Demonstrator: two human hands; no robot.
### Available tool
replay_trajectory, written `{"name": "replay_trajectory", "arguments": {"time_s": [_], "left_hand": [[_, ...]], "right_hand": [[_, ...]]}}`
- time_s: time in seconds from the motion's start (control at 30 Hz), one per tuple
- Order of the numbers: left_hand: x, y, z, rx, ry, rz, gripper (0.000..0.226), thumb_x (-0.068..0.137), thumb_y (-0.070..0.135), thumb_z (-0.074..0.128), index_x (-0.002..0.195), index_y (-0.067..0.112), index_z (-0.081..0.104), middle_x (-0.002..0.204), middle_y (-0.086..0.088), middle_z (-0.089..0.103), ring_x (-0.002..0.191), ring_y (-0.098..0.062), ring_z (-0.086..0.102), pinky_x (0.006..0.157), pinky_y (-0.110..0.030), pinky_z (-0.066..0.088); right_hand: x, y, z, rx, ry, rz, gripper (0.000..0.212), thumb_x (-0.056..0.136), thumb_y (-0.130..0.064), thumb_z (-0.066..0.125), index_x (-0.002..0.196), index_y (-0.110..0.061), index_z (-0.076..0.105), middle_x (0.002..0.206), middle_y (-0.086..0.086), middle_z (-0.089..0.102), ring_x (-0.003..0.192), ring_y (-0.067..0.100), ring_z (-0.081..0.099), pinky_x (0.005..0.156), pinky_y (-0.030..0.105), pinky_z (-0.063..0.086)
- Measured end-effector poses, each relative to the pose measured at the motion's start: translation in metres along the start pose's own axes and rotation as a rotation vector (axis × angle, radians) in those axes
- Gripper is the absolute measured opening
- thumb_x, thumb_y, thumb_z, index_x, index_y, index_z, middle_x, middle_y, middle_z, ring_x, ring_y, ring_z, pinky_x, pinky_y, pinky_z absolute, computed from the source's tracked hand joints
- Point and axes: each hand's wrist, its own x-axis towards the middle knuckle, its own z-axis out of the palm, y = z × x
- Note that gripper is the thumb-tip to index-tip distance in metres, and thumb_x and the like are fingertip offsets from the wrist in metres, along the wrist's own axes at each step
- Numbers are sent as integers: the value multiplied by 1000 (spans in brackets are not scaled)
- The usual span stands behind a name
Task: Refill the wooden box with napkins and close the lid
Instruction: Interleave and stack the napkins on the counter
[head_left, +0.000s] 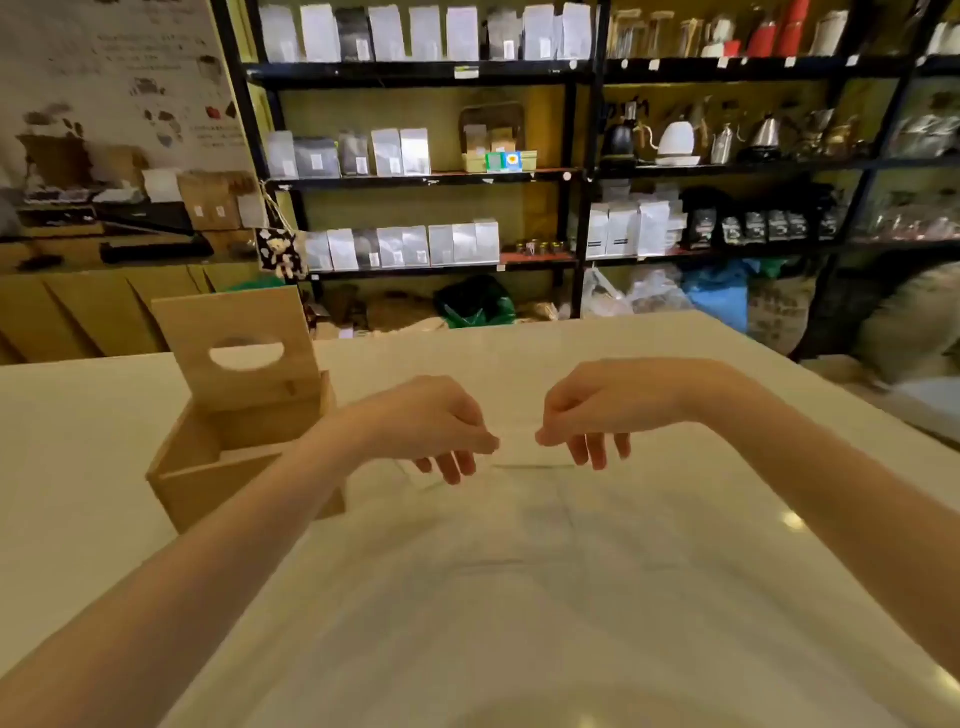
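The pale bench (675, 395) fills the lower view, with black shelving (587, 171) of bags and kettles behind it. A clear plastic wrapper (519, 519), blurred and hard to make out, spreads over the bench's middle. The wooden box (208, 467) stands at left, its lid (239, 348) upright and open. The left hand (431, 421) and right hand (597, 410) each pinch the wrapper's top edge, their other fingers hanging loose.

Upright lid (240, 347) walls the wooden box (218, 467) behind; its mouth lies open above.
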Motion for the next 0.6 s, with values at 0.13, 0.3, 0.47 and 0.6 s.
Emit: {"name": "replay_trajectory", "arguments": {"time_s": [0.13, 0.3, 0.47, 0.6], "left_hand": [[-5, -18, 18, 216, 129, 30, 23, 87, 31, 54, 103, 17, 63, 91, 3, 63, 76, -9, 58, 66, -17, 46], [-7, -52, 48, 365, 406, 154, 31, 89, 36, 47, 117, 25, 54, 109, 3, 54, 92, -12, 49, 75, -25, 43], [-3, -74, 67, 483, 515, 249, 39, 92, 36, 38, 124, 18, 50, 126, -3, 49, 117, -19, 37, 93, -33, 38], [-1, -77, 69, 519, 558, 279, 36, 91, 37, 40, 117, 18, 56, 125, -1, 52, 122, -22, 35, 93, -37, 36]], "right_hand": [[3, 6, 23, -45, 133, -63, 20, 86, -33, 56, 88, -15, 63, 75, -2, 67, 62, 11, 63, 57, 25, 48], [15, 20, 65, -172, 420, -91, 27, 89, -32, 51, 112, -20, 58, 86, -6, 55, 74, 11, 49, 65, 28, 37], [23, 26, 84, -477, 539, -137, 33, 92, -33, 39, 113, -13, 54, 100, 6, 50, 95, 22, 45, 65, 31, 31], [27, 27, 88, -454, 606, -218, 30, 91, -29, 42, 109, -13, 60, 105, 4, 51, 102, 20, 41, 65, 29, 30]]}}
